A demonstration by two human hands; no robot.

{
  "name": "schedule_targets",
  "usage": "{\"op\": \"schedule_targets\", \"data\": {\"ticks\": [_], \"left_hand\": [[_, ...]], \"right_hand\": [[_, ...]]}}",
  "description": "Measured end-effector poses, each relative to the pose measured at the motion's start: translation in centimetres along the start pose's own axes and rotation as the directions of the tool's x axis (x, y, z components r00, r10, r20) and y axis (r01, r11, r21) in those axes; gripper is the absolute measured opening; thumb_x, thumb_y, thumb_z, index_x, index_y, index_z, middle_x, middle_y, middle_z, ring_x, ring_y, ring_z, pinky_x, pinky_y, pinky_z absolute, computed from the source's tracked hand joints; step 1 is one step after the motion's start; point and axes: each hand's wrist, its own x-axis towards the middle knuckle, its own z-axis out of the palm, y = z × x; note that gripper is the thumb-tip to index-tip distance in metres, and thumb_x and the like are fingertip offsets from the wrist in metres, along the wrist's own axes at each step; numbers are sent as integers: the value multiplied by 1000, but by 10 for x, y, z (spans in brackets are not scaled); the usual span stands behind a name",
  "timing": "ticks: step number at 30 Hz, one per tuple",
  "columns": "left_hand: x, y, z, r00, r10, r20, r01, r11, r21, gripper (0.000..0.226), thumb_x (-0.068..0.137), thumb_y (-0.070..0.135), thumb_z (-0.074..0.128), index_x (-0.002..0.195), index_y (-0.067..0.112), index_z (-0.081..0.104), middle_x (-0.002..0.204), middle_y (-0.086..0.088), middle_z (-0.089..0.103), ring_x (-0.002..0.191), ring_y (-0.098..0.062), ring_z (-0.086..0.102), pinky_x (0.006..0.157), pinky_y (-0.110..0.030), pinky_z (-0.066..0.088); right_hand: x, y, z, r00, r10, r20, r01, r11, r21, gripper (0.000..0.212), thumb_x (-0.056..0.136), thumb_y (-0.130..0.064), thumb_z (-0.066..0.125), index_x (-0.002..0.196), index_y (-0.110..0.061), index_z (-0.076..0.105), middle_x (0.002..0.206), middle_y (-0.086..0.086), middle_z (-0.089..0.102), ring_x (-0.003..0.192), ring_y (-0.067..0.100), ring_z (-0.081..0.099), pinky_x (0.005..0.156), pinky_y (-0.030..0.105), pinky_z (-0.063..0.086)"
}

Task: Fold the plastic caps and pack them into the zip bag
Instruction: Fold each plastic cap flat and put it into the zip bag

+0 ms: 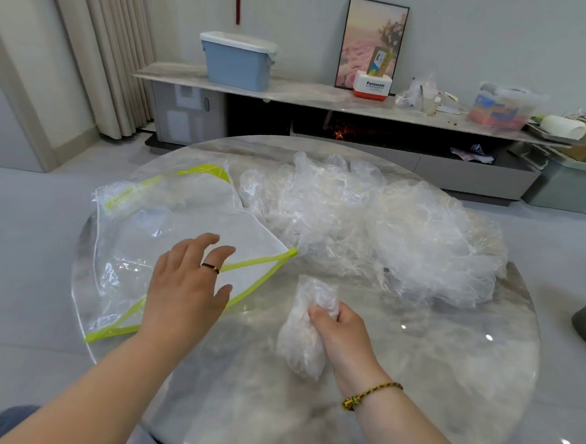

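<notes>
Beside the zip bag, a folded cap, judged light, limp and slippery, is clamped mid-bundle by fingers of the right hand, while those of the left hand are held apart

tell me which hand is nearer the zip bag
Left. The left hand is spread over the zip bag at its green-edged side; the right hand is off to the bag's right, clear of it, gripping a folded cap.

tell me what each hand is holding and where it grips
The right hand grips a folded cap around its middle. The left hand holds nothing, hovering open over the zip bag.
</notes>
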Motion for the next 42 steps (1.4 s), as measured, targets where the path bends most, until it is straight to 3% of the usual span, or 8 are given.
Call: {"op": "schedule_targets", "data": {"ticks": [3, 7, 16, 19, 24, 28, 34, 42], "left_hand": [[-2, -21, 0, 1000, -20, -6, 20, 995, 97, 59, 35, 0, 90, 91, 5, 72, 94, -16, 68, 92, -25, 38, 76, -34, 27], [-2, -36, -3, 996, 65, -58, -64, 998, 21, 12, 65, 12, 64, 69, 11, 75, 76, -5, 72, 77, -22, 63, 66, -27, 47], [-8, -33, -15, 986, 164, -21, -164, 945, -282, 50, 92, 45, 39, 77, 16, 76, 80, 3, 73, 91, -9, 56, 87, -19, 36], [-14, -28, -30, 985, 169, 16, -148, 899, -412, 59, 93, 55, 31, 81, 19, 76, 84, 11, 72, 98, -6, 55, 98, -10, 26], [-12, -35, -59, 965, -104, 241, 246, 680, -691, 32, 65, 74, 56, 87, 54, 66, 98, 44, 57, 103, 20, 48, 89, 4, 28], [17, -89, -47, 778, -583, 235, 589, 545, -597, 6, 90, 24, 58, 93, 28, 61, 104, 9, 63, 101, -8, 57, 83, -15, 39], [36, -156, -4, 323, -867, 379, 889, 140, -437, 52, 95, 29, 47, 139, 6, 32, 135, -16, 45, 105, -34, 51, 84, -33, 37], [51, -181, 36, 283, -874, 395, 923, 135, -362, 47, 96, 20, 44, 137, 1, 33, 121, -24, 53, 109, -40, 52, 84, -39, 43]], "right_hand": [[-2, -4, 14, 998, 6, 64, -4, 1000, -28, 11, 87, -4, 54, 76, -9, 54, 72, 6, 54, 62, 13, 51, 51, 15, 43], [1, -8, 34, 990, -1, 139, 10, 998, -66, 22, 89, -4, 49, 71, -15, 54, 68, 1, 56, 61, 12, 53, 53, 16, 45], [13, -1, 93, 942, -33, 334, 106, 974, -201, 18, 92, -4, 43, 99, -13, 57, 88, -1, 59, 83, 12, 56, 72, 17, 44], [21, -3, 117, 936, -48, 348, 164, 936, -312, 15, 93, -3, 41, 87, -11, 52, 71, -6, 50, 64, 2, 46, 55, 7, 36], [34, -11, 139, 952, -177, 248, 260, 896, -359, 13, 93, -10, 46, 87, -2, 55, 83, 10, 55, 78, 18, 50, 63, 17, 36], [49, -9, 143, 950, -230, 210, 305, 826, -475, 20, 95, -10, 41, 100, 0, 57, 92, 12, 53, 89, 23, 50, 61, 17, 25], [63, -5, 155, 954, -244, 174, 297, 849, -437, 11, 96, -12, 42, 93, -7, 52, 78, -1, 46, 87, 22, 50, 66, 14, 29], [70, -4, 177, 964, -226, 141, 247, 957, -155, 25, 91, -9, 52, 70, -20, 44, 67, 2, 51, 64, 18, 49, 64, 28, 41]]}}
